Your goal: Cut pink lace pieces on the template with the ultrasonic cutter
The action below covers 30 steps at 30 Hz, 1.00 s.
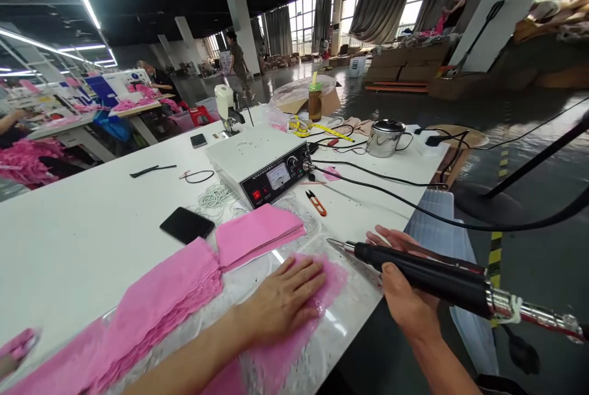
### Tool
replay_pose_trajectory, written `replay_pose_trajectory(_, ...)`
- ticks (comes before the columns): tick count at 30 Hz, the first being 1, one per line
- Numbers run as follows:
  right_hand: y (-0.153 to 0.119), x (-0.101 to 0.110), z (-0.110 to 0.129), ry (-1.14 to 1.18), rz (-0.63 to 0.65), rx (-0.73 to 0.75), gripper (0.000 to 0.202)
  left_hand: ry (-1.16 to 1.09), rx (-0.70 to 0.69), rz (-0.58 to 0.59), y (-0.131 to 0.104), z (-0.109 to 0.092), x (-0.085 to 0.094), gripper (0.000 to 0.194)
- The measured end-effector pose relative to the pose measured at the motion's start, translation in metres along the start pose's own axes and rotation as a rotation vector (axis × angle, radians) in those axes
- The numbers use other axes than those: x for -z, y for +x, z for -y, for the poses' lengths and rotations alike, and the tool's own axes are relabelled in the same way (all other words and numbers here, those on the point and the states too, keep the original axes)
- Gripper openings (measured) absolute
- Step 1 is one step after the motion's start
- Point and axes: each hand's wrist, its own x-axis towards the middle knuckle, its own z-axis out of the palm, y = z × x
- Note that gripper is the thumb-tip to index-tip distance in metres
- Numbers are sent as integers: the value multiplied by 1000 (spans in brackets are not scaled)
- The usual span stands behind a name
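Note:
My left hand (288, 300) lies flat, fingers stretched, on pink fabric (335, 281) near the table's front edge. A clear glossy sheet (343, 321) is there too; which layer is on top I cannot tell. To the right, my right hand (407, 309) is wrapped round a black corded handheld cutter (423, 272). Its pointed metal tip aims left, just above the sheet and apart from my left fingers. Behind my left hand lies a folded pink stack (257, 232). Layered pink pieces (161, 303) run along the table on the left.
A control box (271, 168) with a meter stands mid-table. Around it are a black phone (186, 225), orange thread snips (316, 203), a steel mug (385, 137) and a drink bottle (315, 103). A black cable (396, 194) sweeps right. Other people are farther back.

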Motion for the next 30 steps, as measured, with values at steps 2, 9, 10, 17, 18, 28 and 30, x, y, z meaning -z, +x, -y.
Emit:
replay_pose_trajectory(2,10,-8,1,147,-71,-1,28,14,-17,6,-2,0,-2,53)
replay_pose_trajectory(9,16,22,31,340,-230,-65,15,30,-94,-34,-5,2,0,47)
replay_pose_trajectory(10,13,25,36,314,-220,-53,14,24,-101,-48,-5,2,0,47)
replay_pose_trajectory(17,-2,17,38,93,-101,19,20,19,-106,-95,-6,3,1,46)
replay_pose_trajectory(18,-3,15,36,97,-94,27,20,21,-109,-100,-7,2,1,46)
replay_pose_trajectory(28,-6,-7,26,235,-170,76,18,37,-113,-87,-8,0,3,43)
replay_pose_trajectory(30,-3,-11,29,195,-197,124,19,37,-120,-86,-9,0,2,42)
